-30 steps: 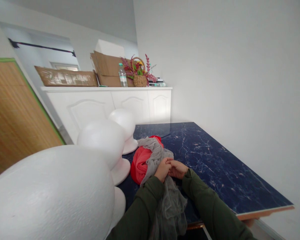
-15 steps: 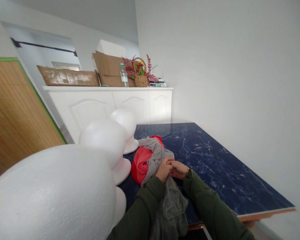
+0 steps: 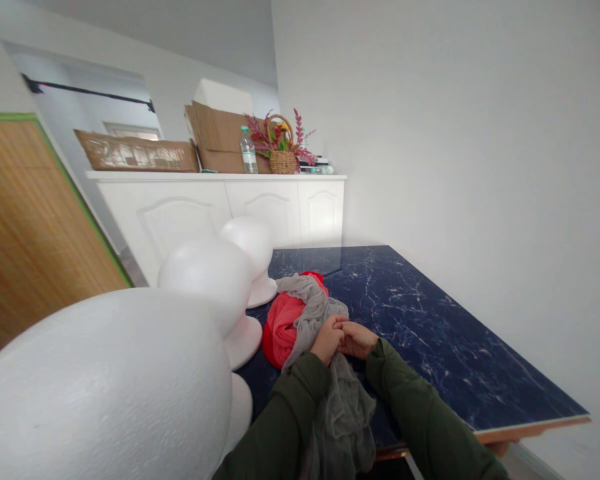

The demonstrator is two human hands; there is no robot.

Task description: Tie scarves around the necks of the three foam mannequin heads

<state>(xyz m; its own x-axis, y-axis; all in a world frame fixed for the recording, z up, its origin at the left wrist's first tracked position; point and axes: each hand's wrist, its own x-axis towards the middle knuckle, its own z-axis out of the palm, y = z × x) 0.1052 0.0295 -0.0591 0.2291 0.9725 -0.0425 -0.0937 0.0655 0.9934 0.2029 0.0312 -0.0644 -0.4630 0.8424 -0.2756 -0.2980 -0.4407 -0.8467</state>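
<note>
Head view. Three white rounded forms point(image 3: 205, 283) line the left edge of the dark marbled surface point(image 3: 430, 333), blocking sight of it. Beyond the far edge: white cabinet point(image 3: 190, 213) bearing cardboard boxes point(image 3: 140, 155), bottle point(image 3: 249, 157), flower basket point(image 3: 283, 162). Grey cloth point(image 3: 313, 310) — sheer, crinkled — lies across bunched coral-red cloth point(image 3: 283, 327) towards the left edge, trailing past the near edge between green sleeves point(image 3: 300, 400). Left hand point(image 3: 329, 339) and right hand point(image 3: 359, 339) meet at the grey, fingers curled; how tight the grip, whether cloth is pinched — cannot tell.

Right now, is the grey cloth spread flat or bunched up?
Bunched up: the grey cloth lies in wrinkled folds, partly over the red cloth.
</note>
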